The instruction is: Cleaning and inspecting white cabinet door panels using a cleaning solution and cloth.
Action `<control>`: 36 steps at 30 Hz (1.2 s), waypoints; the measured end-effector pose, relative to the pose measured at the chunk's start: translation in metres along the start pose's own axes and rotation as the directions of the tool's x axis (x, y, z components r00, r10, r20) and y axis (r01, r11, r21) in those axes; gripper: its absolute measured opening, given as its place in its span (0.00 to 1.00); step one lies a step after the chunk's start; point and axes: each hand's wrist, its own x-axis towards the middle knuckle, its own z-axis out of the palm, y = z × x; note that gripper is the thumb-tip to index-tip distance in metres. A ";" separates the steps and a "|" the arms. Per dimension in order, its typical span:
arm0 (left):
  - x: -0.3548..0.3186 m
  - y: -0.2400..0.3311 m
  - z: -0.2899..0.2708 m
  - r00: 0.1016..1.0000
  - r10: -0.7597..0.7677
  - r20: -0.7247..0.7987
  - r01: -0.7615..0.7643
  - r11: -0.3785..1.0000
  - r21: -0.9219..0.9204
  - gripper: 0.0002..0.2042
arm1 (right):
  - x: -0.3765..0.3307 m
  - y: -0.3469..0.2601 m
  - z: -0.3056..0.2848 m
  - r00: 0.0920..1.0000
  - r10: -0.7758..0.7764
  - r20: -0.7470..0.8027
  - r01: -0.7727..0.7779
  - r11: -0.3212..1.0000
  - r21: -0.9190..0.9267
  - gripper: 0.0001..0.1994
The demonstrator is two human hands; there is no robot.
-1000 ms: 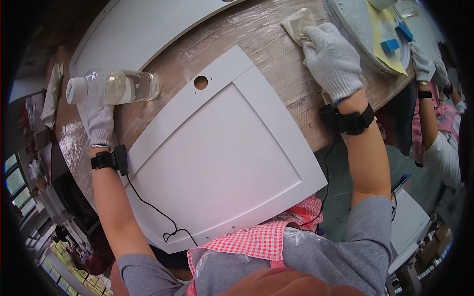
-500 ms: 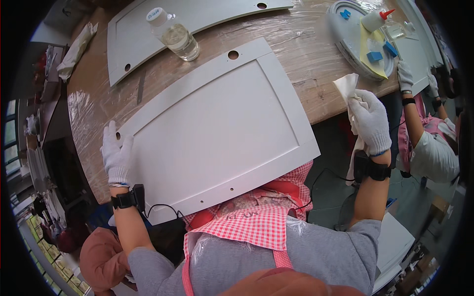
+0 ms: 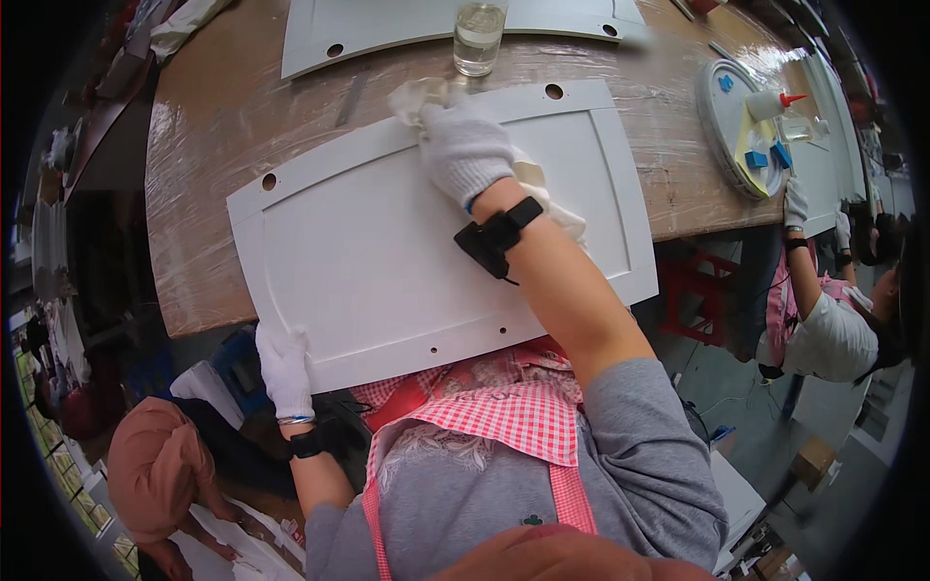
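Note:
A white panel (image 3: 378, 252) with a recessed middle and small round holes lies tilted on the table's near edge, its front side against my apron. At its near left corner, my gloved left hand (image 3: 283, 363) grips the edge, thumb on the face and fingers along the side. My gloved right hand (image 3: 465, 145) is closed on a white cloth (image 3: 418, 100) at the far rim of the panel, left of the larger hole. A loose end of the cloth hangs beneath my right wrist. The right fingertips are partly hidden and a little blurred.
Beyond the panel stands a clear bottle of liquid (image 3: 479, 41), beside a second white panel (image 3: 387, 41). A round lid (image 3: 719, 121) at right bears a glue bottle (image 3: 770, 104) and blue blocks. The table (image 3: 199, 213) is film-covered. Co-workers are at right and lower left.
My right hand has swung left with the cloth, from off the panel's right side onto its far rim. My left hand has slid down from the far left corner to the near left one.

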 end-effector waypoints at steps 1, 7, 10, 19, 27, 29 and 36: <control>-0.001 0.005 -0.002 1.000 0.017 0.008 -0.017 0.999 -0.028 0.30 | -0.001 -0.040 0.008 0.969 -0.068 0.236 0.060 0.997 0.040 0.10; 0.001 0.011 0.002 0.999 0.034 0.031 -0.031 0.995 -0.095 0.29 | -0.056 -0.089 0.028 0.881 -0.368 0.296 0.269 0.906 0.326 0.10; -0.009 0.000 0.001 0.993 0.056 0.103 -0.035 0.980 -0.198 0.32 | -0.076 -0.021 -0.006 0.985 -0.108 0.136 0.002 0.790 0.614 0.12; -0.018 0.012 0.028 0.971 0.053 0.232 0.008 0.967 -0.254 0.40 | -0.003 0.049 -0.010 0.976 0.047 -0.214 -0.100 0.965 -0.244 0.11; -0.013 0.013 0.021 0.977 0.032 0.210 -0.016 0.997 -0.075 0.33 | -0.049 -0.189 0.083 0.834 -0.487 0.260 0.421 0.866 0.270 0.11; -0.011 -0.010 0.014 0.963 0.026 0.267 0.030 0.979 -0.203 0.26 | -0.066 -0.170 0.066 0.859 -0.433 0.274 0.257 0.826 0.501 0.13; -0.042 -0.054 0.009 0.892 0.017 0.451 0.415 0.360 -0.835 0.22 | -0.016 0.056 -0.038 0.858 0.514 -0.006 -0.463 0.778 0.425 0.16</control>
